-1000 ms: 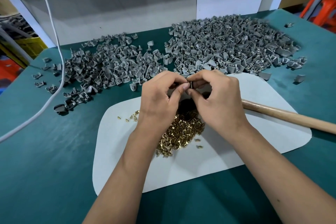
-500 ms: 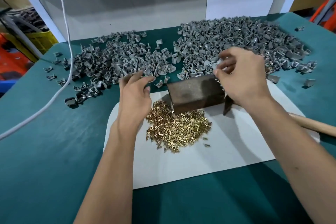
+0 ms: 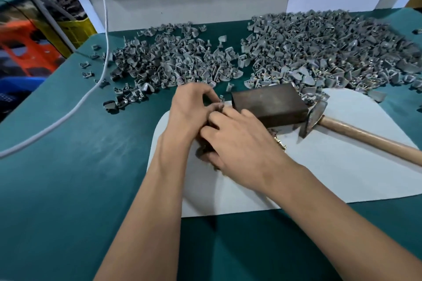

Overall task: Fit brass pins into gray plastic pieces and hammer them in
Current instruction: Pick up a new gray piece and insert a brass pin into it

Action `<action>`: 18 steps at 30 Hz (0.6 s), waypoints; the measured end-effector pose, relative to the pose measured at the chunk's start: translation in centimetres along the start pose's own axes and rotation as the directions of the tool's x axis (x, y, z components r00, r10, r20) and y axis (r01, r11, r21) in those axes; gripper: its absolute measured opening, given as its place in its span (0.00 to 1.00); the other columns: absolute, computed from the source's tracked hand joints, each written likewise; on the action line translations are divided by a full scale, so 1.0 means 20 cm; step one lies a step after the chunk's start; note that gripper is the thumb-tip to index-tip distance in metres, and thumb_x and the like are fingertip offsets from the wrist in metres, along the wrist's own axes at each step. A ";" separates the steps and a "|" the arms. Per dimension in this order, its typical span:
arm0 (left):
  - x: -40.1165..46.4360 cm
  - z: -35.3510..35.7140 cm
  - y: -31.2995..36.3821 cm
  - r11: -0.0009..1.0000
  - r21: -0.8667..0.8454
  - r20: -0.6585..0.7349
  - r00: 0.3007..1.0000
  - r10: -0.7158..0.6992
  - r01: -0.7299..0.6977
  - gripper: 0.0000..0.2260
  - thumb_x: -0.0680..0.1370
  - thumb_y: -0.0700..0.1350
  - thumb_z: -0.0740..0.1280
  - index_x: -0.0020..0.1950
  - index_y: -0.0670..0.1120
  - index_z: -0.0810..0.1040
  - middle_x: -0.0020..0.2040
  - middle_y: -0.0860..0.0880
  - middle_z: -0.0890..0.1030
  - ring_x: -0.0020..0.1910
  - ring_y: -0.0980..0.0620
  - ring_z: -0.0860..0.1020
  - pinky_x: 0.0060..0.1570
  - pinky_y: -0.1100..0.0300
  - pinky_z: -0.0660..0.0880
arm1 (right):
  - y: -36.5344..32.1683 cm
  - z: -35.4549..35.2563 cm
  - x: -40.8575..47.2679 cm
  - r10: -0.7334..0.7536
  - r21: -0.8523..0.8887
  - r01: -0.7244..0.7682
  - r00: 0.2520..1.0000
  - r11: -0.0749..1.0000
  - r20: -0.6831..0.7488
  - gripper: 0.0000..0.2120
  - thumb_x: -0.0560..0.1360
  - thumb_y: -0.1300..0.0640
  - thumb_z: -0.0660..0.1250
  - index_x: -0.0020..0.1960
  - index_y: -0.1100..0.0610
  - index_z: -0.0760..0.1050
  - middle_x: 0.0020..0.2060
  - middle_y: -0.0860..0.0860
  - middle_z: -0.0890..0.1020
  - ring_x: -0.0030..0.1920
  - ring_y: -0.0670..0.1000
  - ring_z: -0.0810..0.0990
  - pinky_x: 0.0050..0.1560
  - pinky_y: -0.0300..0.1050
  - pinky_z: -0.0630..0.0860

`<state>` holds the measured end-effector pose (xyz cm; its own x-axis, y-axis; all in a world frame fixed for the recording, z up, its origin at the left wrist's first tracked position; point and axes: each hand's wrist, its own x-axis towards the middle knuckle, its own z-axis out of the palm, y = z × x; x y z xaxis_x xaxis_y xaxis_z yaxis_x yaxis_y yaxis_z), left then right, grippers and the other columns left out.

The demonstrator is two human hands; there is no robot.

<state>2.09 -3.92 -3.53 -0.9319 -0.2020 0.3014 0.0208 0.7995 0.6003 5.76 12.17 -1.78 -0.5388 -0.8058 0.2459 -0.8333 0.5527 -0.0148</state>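
Left hand point(image 3: 191, 107) at centre of view, fingers point(image 3: 206, 94) curled, pinching one small gray piece point(image 3: 220, 105) at their tips. Right hand point(image 3: 239, 141) directly at 5 o'clock of it, fingers bent down over the brass pins point(image 3: 277, 140); most of that heap is hidden under the palm, a few show at 3 o'clock of the hand. Cannot tell whether the right hand has a pin in hold.

Gray pieces in two heaps on the green desk point(image 3: 68, 189): left heap point(image 3: 173, 61) at 12 o'clock of the hands, right heap point(image 3: 331, 50) at 1 o'clock. Metal block point(image 3: 269, 104) at 2 o'clock, just beside the hands, on the white mat point(image 3: 319, 178). Hammer point(image 3: 365, 134) at 3 o'clock, head leaning on the block.

Risks, judged:
- Pin started crooked in its hole; motion blur suggests fast handling, so it could slip out and drop back among the loose pins.
- Hammer head may slide off the block if the block is bumped.
- The two heaps nearly touch; finished and unfinished pieces could mix.

Containers: none on the desk; all stock lies loose. Coloured crates at 10 o'clock beyond the desk edge, contents blurred.
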 end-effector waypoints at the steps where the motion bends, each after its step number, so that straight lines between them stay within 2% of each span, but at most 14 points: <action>1: 0.00 0.00 0.00 1.000 -0.024 0.008 1.000 0.008 -0.008 0.06 0.70 0.41 0.79 0.45 0.47 0.86 0.41 0.53 0.85 0.44 0.55 0.82 0.51 0.54 0.79 | 0.00 0.00 0.00 -0.003 -0.006 0.003 1.000 1.000 -0.007 0.17 0.79 0.41 0.61 0.59 0.50 0.79 0.55 0.50 0.77 0.63 0.56 0.72 0.55 0.52 0.67; 4: -0.01 0.00 0.01 0.998 -0.051 0.058 0.998 0.025 -0.022 0.19 0.71 0.36 0.76 0.60 0.50 0.83 0.42 0.51 0.83 0.48 0.51 0.81 0.54 0.59 0.78 | 0.00 0.00 -0.01 -0.024 0.011 0.024 1.000 1.000 -0.004 0.13 0.79 0.43 0.64 0.55 0.49 0.79 0.51 0.48 0.78 0.58 0.55 0.74 0.50 0.52 0.64; 6: 0.00 0.00 0.02 0.997 0.038 0.103 0.993 0.064 -0.068 0.21 0.72 0.36 0.74 0.63 0.50 0.83 0.43 0.50 0.82 0.49 0.48 0.80 0.58 0.56 0.75 | 0.00 -0.02 -0.01 -0.025 0.025 0.025 0.999 0.999 0.028 0.08 0.78 0.46 0.67 0.53 0.49 0.79 0.50 0.47 0.78 0.56 0.54 0.75 0.48 0.50 0.59; 8: 0.01 0.01 0.03 0.988 0.109 0.097 0.991 0.095 -0.106 0.15 0.72 0.37 0.74 0.58 0.48 0.86 0.41 0.52 0.80 0.47 0.47 0.79 0.60 0.50 0.73 | 0.00 -0.03 -0.01 -0.020 0.003 0.020 0.998 1.000 0.059 0.07 0.76 0.50 0.70 0.53 0.49 0.77 0.49 0.47 0.79 0.55 0.53 0.76 0.47 0.49 0.55; 10: 0.01 0.02 0.03 0.992 0.101 0.042 0.996 0.077 -0.081 0.09 0.72 0.38 0.75 0.51 0.47 0.87 0.39 0.55 0.78 0.43 0.51 0.78 0.59 0.51 0.74 | 0.00 -0.03 -0.01 -0.014 -0.003 0.014 0.998 1.000 0.066 0.07 0.75 0.52 0.70 0.52 0.49 0.76 0.49 0.47 0.79 0.54 0.53 0.77 0.47 0.49 0.55; 14: 0.00 0.02 0.03 0.998 0.052 -0.077 0.996 0.050 -0.046 0.04 0.72 0.45 0.79 0.45 0.49 0.87 0.41 0.55 0.81 0.46 0.53 0.80 0.56 0.55 0.74 | 0.01 -0.03 -0.03 -0.024 0.029 0.023 0.999 0.999 0.040 0.05 0.77 0.53 0.68 0.52 0.50 0.75 0.49 0.47 0.79 0.55 0.52 0.76 0.50 0.50 0.62; 17: 0.00 0.01 0.05 0.989 -0.136 -0.205 0.976 -0.079 0.051 0.05 0.72 0.47 0.80 0.42 0.48 0.86 0.37 0.58 0.83 0.37 0.59 0.81 0.43 0.64 0.78 | 0.02 -0.04 -0.05 -0.045 0.054 0.044 0.999 0.998 0.010 0.03 0.80 0.54 0.66 0.52 0.50 0.73 0.49 0.46 0.79 0.55 0.52 0.75 0.52 0.49 0.67; 18: 0.01 0.01 0.05 0.968 -0.231 -0.233 0.961 -0.149 0.094 0.06 0.71 0.46 0.80 0.41 0.46 0.85 0.36 0.57 0.83 0.36 0.59 0.82 0.41 0.63 0.80 | 0.04 -0.05 -0.05 -0.048 0.090 0.048 0.999 0.995 -0.005 0.02 0.81 0.54 0.65 0.52 0.51 0.72 0.49 0.47 0.79 0.54 0.52 0.75 0.52 0.48 0.68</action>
<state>1.89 -2.96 -3.00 -0.8145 -0.4447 0.3726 0.0160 0.6248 0.7806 5.89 13.66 -1.06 -0.4975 -0.8303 0.2511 -0.8661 0.4917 -0.0899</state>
